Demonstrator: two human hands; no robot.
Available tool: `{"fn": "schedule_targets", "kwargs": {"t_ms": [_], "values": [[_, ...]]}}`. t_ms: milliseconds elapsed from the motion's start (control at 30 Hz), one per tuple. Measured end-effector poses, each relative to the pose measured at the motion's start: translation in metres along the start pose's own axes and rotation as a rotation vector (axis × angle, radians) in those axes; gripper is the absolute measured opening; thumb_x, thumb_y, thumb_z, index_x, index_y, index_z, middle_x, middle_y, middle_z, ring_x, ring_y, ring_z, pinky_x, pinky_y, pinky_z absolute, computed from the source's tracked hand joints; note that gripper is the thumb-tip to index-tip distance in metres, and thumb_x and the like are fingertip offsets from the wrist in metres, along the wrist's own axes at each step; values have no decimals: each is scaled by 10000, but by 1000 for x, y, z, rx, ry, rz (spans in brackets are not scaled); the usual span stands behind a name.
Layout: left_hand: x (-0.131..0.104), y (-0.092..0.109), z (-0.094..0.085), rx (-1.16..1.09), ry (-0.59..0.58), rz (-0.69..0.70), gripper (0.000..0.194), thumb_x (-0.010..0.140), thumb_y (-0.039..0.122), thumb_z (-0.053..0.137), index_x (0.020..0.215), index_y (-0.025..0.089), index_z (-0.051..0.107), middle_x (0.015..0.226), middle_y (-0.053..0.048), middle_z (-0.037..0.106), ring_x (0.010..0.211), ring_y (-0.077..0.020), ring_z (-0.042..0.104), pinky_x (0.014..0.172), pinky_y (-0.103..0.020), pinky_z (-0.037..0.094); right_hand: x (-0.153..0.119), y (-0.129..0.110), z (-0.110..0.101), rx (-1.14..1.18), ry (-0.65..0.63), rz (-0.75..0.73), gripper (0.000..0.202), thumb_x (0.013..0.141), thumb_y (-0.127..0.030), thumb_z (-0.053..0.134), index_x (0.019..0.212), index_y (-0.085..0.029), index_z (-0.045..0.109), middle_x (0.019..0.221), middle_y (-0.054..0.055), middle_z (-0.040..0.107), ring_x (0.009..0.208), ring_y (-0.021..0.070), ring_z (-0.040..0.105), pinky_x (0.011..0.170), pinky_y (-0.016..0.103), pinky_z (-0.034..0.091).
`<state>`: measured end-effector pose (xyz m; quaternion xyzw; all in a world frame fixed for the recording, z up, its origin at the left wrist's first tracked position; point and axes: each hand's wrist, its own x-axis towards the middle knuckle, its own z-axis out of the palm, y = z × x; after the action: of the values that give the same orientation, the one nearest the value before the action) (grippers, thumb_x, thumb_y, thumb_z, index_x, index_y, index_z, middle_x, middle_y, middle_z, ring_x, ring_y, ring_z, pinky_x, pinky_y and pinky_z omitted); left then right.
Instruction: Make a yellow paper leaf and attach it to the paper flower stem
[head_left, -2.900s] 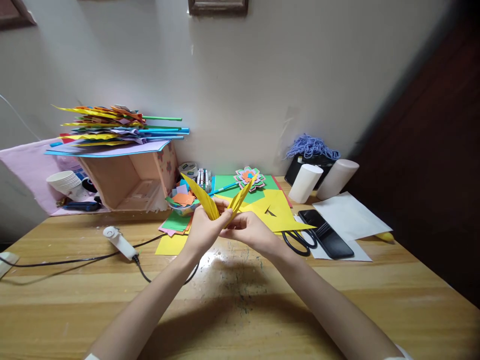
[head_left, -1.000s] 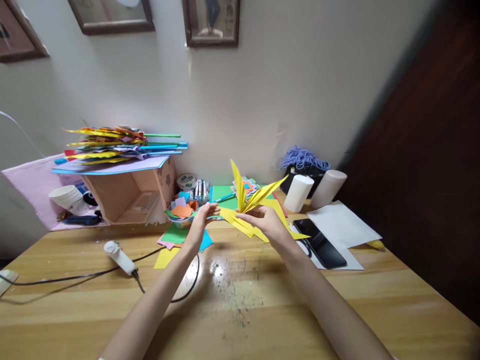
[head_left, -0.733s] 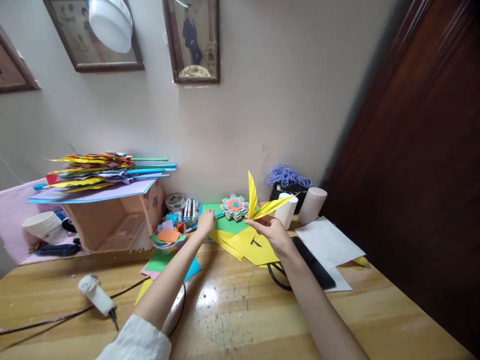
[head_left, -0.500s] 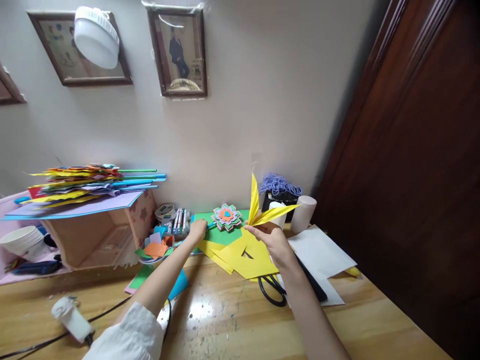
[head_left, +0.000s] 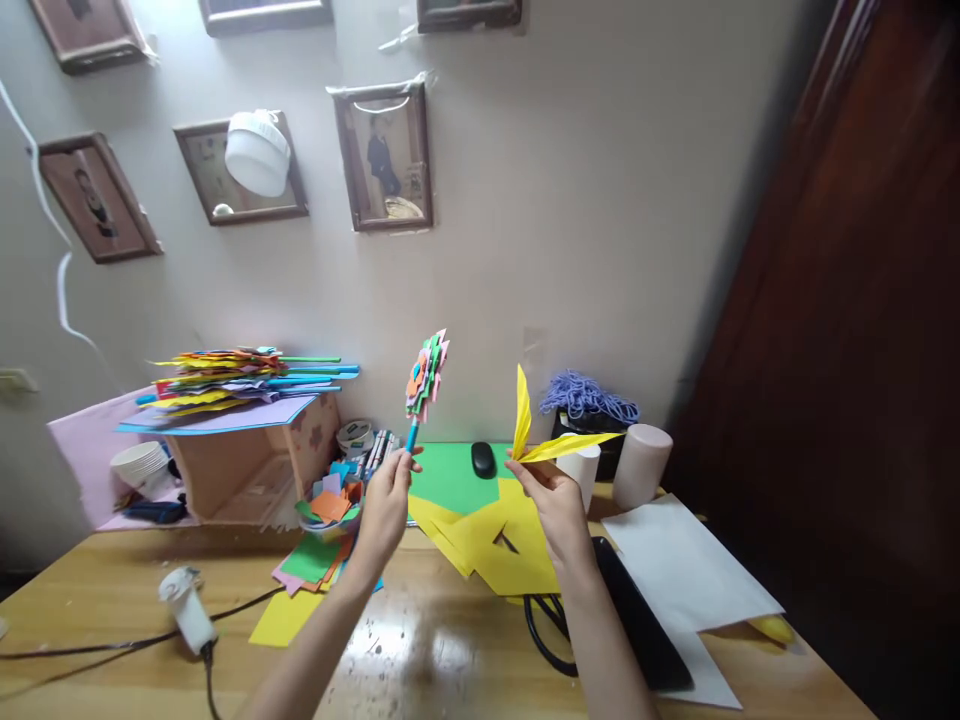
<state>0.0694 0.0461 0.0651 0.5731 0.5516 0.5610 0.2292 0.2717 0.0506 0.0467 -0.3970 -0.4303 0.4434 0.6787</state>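
A layered paper flower (head_left: 426, 378) in pink, green and orange stands upright on a blue stem, and my left hand (head_left: 386, 500) is closed round that stem. Between the thumb and fingers of my right hand (head_left: 551, 505) is a folded yellow paper leaf (head_left: 544, 445), its two pointed blades spread in a V. The flower and the leaf are held apart, above the desk. Below them lie cut sheets of yellow paper (head_left: 480, 545) and a green sheet (head_left: 442, 475) with a black computer mouse (head_left: 484, 460) on it.
On the left, a pink box (head_left: 232, 470) carries a pile of paper flowers (head_left: 225, 380). A bowl of paper scraps (head_left: 330, 505) stands beside it. To the right are white sheets (head_left: 682, 555), a black keyboard-like slab (head_left: 645, 620), a white roll (head_left: 641, 465) and purple yarn (head_left: 585, 395). A cable (head_left: 247, 605) crosses the desk.
My left hand has lifted the paper flower from the green sheet and turned it upright, uncovering the mouse. My right hand still holds the yellow leaf. The view has shifted up and left.
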Motion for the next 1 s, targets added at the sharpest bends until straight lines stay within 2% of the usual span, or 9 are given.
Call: {"fn": "schedule_targets", "kwargs": {"t_ms": [67, 167, 233, 300, 467, 600, 800, 900, 1000], "values": [[-32, 7, 5, -113, -19, -55, 416, 814, 486, 441, 1016, 169, 618, 796, -49, 617, 723, -154, 538, 646, -239, 410, -3, 6, 9, -12, -70, 65, 278, 580, -368, 736, 754, -154, 700, 807, 70, 707, 842, 239, 612, 745, 334, 461], [-69, 15, 18, -220, -29, -142, 351, 816, 441, 481, 1028, 188, 602, 873, -56, 617, 794, -162, 544, 704, -246, 416, -14, 10, 27, -20, -253, 156, 265, 572, -367, 738, 736, -160, 708, 757, 50, 699, 772, 225, 606, 708, 324, 453], [-86, 20, 23, -246, -31, -152, 301, 822, 405, 489, 1014, 202, 601, 896, -51, 613, 805, -161, 540, 708, -245, 414, -23, 9, 38, -5, -379, 184, 269, 588, -381, 725, 729, -152, 710, 729, 49, 687, 739, 216, 599, 681, 317, 448], [-96, 23, 25, -243, -27, -152, 272, 823, 389, 493, 993, 207, 603, 884, -45, 610, 776, -157, 533, 676, -239, 409, -31, 6, 46, 2, -447, 216, 263, 589, -382, 722, 698, -144, 705, 679, 44, 669, 701, 204, 587, 654, 309, 442], [-112, 27, 17, -237, 12, -147, 243, 832, 396, 476, 900, 192, 590, 753, -17, 563, 682, -139, 500, 621, -228, 392, -42, -10, 49, 35, -586, 201, 184, 652, -336, 694, 738, -174, 690, 666, 0, 635, 646, 144, 545, 621, 262, 424], [-119, 26, 9, -287, 0, -128, 218, 840, 379, 471, 903, 190, 563, 770, -12, 548, 677, -127, 478, 633, -223, 394, -50, -23, 48, 27, -680, 168, 227, 708, -359, 648, 845, -181, 682, 728, 10, 644, 637, 139, 538, 578, 249, 418], [-124, 23, 2, -330, -50, -121, 237, 840, 381, 473, 928, 178, 558, 768, -15, 534, 664, -123, 472, 630, -229, 391, -57, -26, 53, -53, -645, 96, 276, 682, -372, 661, 889, -191, 671, 849, 49, 668, 757, 194, 577, 639, 276, 443], [-125, 22, 1, -334, -68, -114, 230, 847, 377, 466, 927, 181, 557, 751, -9, 520, 656, -121, 459, 632, -231, 386, -58, -24, 55, -67, -675, 113, 287, 675, -374, 662, 894, -188, 666, 836, 52, 658, 695, 179, 559, 575, 264, 433], [-121, 22, 1, -344, -70, -95, 230, 857, 370, 448, 946, 186, 554, 746, -12, 512, 667, -128, 457, 636, -235, 385, -57, -22, 55, -35, -690, 182, 253, 682, -374, 654, 861, -196, 656, 748, 12, 630, 571, 126, 502, 520, 245, 406]]}}
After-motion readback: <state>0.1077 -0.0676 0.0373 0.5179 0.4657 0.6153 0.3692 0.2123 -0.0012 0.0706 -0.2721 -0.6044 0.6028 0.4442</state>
